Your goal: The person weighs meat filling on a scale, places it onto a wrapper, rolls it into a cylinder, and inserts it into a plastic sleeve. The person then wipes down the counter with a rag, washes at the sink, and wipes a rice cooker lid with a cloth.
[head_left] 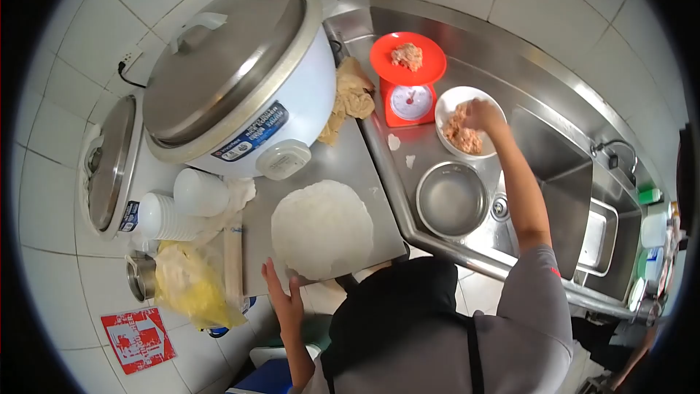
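Observation:
My right hand (pixel 479 115) reaches into a white bowl (pixel 446 99) on the steel counter, its closed fingers at the ground meat (pixel 464 137); what they hold is too small to make out. Left of the bowl, a red kitchen scale (pixel 410 103) carries a lump of meat (pixel 407 57) on its red plate (pixel 382 66). My left hand (pixel 283 293) is at the front edge of the metal table, fingers apart and holding nothing, just below a round flat sheet of dough (pixel 322 228). A wooden rolling pin (pixel 232 263) lies left of that hand.
A large rice cooker (pixel 240 102) stands behind the dough. White plastic containers (pixel 198 192) and a yellow plastic bag (pixel 191 284) are at the left. A round metal pan (pixel 452 201) sits below the bowl, near the sink (pixel 561 197). Part of another person (pixel 634 357) shows at lower right.

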The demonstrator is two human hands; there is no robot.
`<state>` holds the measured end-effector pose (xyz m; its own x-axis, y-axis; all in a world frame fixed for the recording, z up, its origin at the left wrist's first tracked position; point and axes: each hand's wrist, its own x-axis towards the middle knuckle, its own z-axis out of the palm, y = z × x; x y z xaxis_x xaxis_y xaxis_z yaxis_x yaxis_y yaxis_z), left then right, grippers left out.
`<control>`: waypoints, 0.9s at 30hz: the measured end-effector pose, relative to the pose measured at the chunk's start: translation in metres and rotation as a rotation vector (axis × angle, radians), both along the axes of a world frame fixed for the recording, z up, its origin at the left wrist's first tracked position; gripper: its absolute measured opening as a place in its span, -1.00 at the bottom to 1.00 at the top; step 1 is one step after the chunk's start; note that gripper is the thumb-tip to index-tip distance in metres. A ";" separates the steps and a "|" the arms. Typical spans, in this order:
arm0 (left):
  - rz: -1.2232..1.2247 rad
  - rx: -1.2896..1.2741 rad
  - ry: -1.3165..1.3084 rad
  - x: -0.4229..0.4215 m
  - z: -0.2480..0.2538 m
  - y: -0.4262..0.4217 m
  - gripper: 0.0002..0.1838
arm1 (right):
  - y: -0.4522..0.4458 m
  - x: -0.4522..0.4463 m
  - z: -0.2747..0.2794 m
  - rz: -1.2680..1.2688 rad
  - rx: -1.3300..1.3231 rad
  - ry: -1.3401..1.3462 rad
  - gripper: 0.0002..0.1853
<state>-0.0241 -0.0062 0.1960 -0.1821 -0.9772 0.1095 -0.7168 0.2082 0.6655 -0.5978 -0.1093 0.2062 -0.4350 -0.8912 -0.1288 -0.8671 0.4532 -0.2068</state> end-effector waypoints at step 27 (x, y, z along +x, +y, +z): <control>-0.151 -0.041 0.082 -0.012 0.016 -0.038 -0.41 | -0.025 0.012 0.051 -0.048 -0.559 -0.718 -0.70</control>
<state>-0.0360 -0.0445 0.2121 -0.3152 -0.9338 0.1694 -0.6190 0.3376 0.7091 -0.5858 -0.1343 0.2573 -0.4552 -0.8882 0.0628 -0.4280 0.1564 -0.8901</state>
